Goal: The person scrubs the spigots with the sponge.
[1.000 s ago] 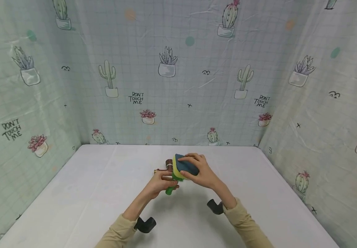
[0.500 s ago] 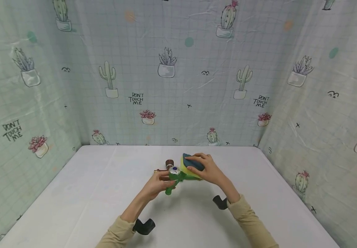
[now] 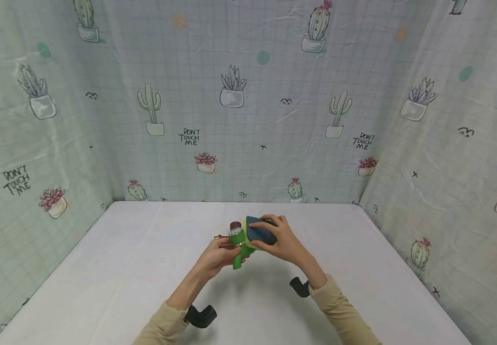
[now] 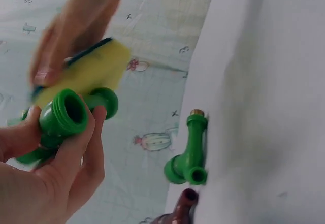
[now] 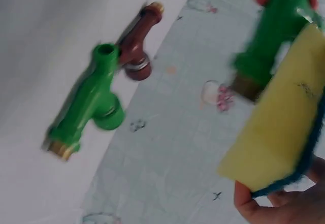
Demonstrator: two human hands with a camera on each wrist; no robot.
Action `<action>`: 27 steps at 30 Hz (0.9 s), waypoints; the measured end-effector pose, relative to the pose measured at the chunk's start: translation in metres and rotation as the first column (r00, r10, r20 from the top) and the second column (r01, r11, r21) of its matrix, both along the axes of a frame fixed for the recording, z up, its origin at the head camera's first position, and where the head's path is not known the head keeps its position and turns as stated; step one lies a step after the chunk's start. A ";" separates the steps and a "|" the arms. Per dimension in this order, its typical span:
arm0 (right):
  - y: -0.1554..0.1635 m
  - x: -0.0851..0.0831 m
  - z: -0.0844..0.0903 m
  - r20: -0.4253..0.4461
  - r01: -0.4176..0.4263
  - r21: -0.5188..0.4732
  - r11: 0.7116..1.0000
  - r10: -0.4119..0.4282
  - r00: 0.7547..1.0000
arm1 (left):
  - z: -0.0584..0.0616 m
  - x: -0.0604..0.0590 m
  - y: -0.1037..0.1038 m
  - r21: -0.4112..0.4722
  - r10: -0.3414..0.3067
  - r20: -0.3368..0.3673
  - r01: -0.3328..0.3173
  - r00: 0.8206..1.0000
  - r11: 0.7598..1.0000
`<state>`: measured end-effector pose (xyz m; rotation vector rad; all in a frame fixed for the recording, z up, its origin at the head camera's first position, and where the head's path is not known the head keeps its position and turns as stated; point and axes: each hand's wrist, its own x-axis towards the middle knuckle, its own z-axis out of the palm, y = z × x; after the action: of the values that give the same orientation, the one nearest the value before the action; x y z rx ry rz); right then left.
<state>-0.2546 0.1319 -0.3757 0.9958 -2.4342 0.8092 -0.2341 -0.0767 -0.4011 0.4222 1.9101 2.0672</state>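
Observation:
My left hand (image 3: 215, 256) grips a green tap (image 3: 238, 254) above the table, with the tap's silver-coloured top facing up in the head view. From the left wrist, the tap's open threaded end (image 4: 71, 109) shows between the thumb and fingers. A brass end (image 5: 246, 87) on the same tap is visible in the right wrist view. My right hand (image 3: 283, 239) holds a sponge (image 3: 260, 234), yellow with a dark blue scouring layer. Its yellow face (image 5: 274, 132) is turned to the tap and lies right against its side. The fingers spread over the blue layer.
On the white table (image 3: 136, 268) a second green tap (image 5: 89, 102) with a brass end lies beside a brown tap (image 5: 136, 43). Hands largely hide these in the head view. A cactus-print curtain (image 3: 248, 129) surrounds the table at the back and sides.
The sponge shifted right along the tap, then came back left. The held tap has turned, so its silver-coloured top now points more upward. The left hand has barely moved.

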 end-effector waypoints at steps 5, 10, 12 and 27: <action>0.005 -0.001 0.003 -0.126 0.125 0.102 0.987 -0.112 0.986 | 0.005 0.001 -0.002 -0.053 0.071 -0.062 -0.074 0.996 0.996; 0.007 0.002 0.004 -0.108 0.168 0.084 0.982 -0.159 0.981 | 0.010 0.002 -0.002 -0.092 0.145 -0.083 -0.153 0.986 0.984; 0.005 0.003 0.001 -0.083 0.140 0.117 0.983 -0.131 0.988 | 0.011 0.002 -0.002 -0.098 0.159 -0.081 -0.166 0.984 0.981; 0.017 0.000 -0.012 -0.085 0.241 0.153 0.959 -0.230 0.970 | -0.002 -0.004 -0.019 -0.136 0.100 -0.012 -0.101 0.995 0.986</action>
<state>-0.2549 0.1486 -0.3875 0.7535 -2.5297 0.4963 -0.2382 -0.0957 -0.4031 0.3056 2.1003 1.9805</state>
